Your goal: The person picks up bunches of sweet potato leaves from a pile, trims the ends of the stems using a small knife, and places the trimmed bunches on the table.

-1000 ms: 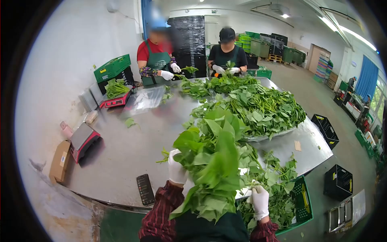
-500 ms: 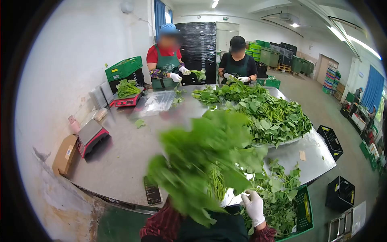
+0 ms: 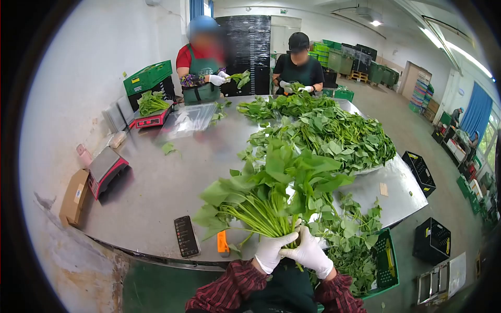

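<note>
1. Left hand (image 3: 274, 251): thin white glove, close-fitting, plain, lightly creased, covering the fingers.
2. Right hand (image 3: 311, 253): matching white glove, likewise unmarked.
3. Left sleeve (image 3: 229, 286): dark red cloth with blackish stripes, wrinkled and loosely gathered toward the wrist.
4. Right sleeve (image 3: 338, 295): same striped dark red cloth, similarly rumpled.
5. Front garment (image 3: 284, 293): very dark green, nearly black; its lower outline is cut off.

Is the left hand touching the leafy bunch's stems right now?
Touching: the head view shows the left hand closed on the stems, its thumb lying across their lower part.
</note>
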`<state>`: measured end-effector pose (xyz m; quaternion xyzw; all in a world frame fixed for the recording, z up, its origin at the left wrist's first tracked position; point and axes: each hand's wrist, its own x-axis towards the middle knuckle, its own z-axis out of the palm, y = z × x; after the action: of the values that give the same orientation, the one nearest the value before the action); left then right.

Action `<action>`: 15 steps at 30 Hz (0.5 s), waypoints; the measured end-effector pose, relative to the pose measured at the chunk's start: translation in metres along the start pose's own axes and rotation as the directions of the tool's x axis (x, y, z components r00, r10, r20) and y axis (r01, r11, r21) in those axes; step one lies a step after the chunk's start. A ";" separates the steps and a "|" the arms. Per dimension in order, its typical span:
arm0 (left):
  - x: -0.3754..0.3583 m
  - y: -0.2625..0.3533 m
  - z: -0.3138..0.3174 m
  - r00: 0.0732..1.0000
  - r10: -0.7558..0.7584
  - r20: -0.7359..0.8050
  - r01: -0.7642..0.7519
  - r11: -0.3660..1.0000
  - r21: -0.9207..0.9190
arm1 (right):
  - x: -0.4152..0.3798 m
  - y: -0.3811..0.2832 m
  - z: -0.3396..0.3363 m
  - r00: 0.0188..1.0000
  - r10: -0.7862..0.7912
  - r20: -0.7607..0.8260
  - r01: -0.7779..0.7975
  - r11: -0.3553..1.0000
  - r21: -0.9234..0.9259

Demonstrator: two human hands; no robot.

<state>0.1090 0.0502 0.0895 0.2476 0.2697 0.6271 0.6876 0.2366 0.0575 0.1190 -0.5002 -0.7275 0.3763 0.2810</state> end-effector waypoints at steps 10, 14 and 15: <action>0.007 -0.014 0.003 0.999 0.025 -0.025 -0.013 0.915 0.403 | -0.007 0.030 0.040 0.975 -0.004 -0.221 0.060 0.968 0.245; 0.012 -0.018 0.005 1.000 -0.015 -0.017 0.020 0.901 0.434 | -0.008 0.025 0.043 0.966 0.100 -0.240 -0.001 0.925 0.381; 0.012 -0.020 0.004 1.000 0.000 -0.011 0.005 0.896 0.444 | -0.009 0.024 0.041 0.965 0.103 -0.242 -0.003 0.924 0.383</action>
<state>0.1266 0.0601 0.0781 0.3944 0.4094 0.5494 0.6123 0.2200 0.0438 0.0757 -0.5007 -0.5843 0.4490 0.4542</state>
